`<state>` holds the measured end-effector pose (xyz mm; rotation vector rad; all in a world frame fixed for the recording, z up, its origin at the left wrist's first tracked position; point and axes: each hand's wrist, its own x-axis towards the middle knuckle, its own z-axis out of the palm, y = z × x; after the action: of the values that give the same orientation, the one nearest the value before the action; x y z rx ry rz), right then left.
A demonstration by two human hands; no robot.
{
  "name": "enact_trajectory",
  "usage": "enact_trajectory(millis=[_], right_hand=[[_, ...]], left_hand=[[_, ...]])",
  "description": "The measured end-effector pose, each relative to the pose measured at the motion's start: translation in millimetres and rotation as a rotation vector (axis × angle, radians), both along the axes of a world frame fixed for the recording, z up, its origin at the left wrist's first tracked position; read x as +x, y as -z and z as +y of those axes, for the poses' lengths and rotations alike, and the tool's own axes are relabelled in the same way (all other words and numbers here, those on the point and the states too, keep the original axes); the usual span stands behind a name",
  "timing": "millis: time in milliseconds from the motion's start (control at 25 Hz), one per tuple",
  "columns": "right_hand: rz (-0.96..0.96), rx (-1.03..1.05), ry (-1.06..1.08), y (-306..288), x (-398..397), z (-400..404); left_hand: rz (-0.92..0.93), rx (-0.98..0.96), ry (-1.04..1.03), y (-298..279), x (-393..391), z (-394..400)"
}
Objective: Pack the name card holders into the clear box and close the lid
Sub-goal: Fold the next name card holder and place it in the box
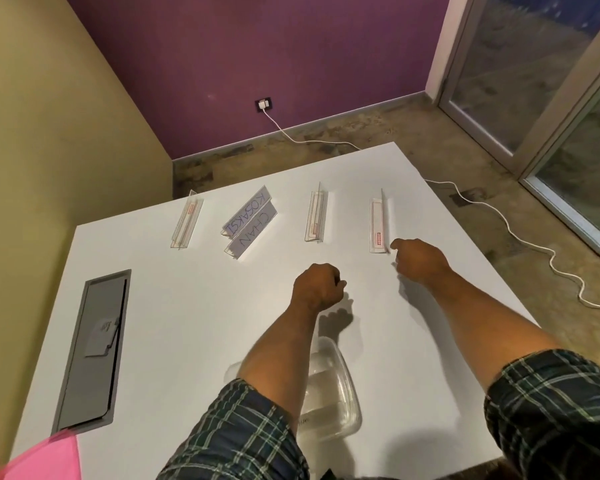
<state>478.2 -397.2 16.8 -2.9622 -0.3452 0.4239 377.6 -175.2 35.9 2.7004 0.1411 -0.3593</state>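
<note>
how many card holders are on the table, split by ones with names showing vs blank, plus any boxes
Card holders with a name showing: 2, KOSAKSI and CHAN
Card holders with no name showing: 3, left, middle, right
Clear box: 1
Total: 6

The table (194,306) has a smooth, matt white top. Near its far edge stand name card holders of clear, glossy plastic (378,225); two of them carry paper cards with handwritten letters (248,216). By the near edge the clear box (333,393) is transparent plastic with a slight sheen. The cable hatch (90,351) near the left edge looks like matt grey metal or plastic. The sleeves (555,417) are woven plaid cloth.
</note>
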Motion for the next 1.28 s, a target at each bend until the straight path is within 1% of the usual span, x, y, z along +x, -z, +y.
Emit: enact_trajectory(millis=[280,400,520,640,720,840,960,1080,1160,1240,1280], right_hand=[[0.169,0.007,0.058,16.7,73.5,-10.6],[0.248,0.007,0.02,25.8,93.5,-16.3],[0.3,-0.04,-0.043,48.9,100.6,-19.7],[0.331,0.008,-0.092,66.2,98.5,-20.9],[0.351,0.001,-0.155,74.8,93.9,-24.0],[0.307,-0.062,-0.262,85.2,91.4,-31.1],[0.303,-0.029,-0.273,89.5,90.0,-36.4],[0.328,0.093,-0.222,85.9,84.6,-36.0],[0.392,0.337,-0.07,75.7,75.0,-30.5],[0.422,0.61,0.103,63.6,63.4,-23.8],[0.419,0.693,0.134,55.2,58.0,-19.8]], left_hand=[[0.1,-0.131,0.002,20.9,70.5,-47.9],[0.094,-0.19,-0.024,35.0,94.0,-61.1],[0.077,-0.28,-0.112,53.0,116.4,-73.7],[0.096,-0.383,-0.225,65.6,136.9,-85.6],[0.108,-0.442,-0.289,70.3,146.2,-90.9],[0.088,-0.461,-0.344,83.2,156.4,-92.8],[0.05,-0.461,-0.414,87.5,154.7,-90.6],[0.074,-0.475,-0.493,82.3,149.2,-84.1],[0.108,-0.521,-0.529,73.1,144.0,-80.0],[0.135,-0.637,-0.547,62.8,134.2,-76.2],[0.143,-0.708,-0.548,57.5,127.3,-73.7]])
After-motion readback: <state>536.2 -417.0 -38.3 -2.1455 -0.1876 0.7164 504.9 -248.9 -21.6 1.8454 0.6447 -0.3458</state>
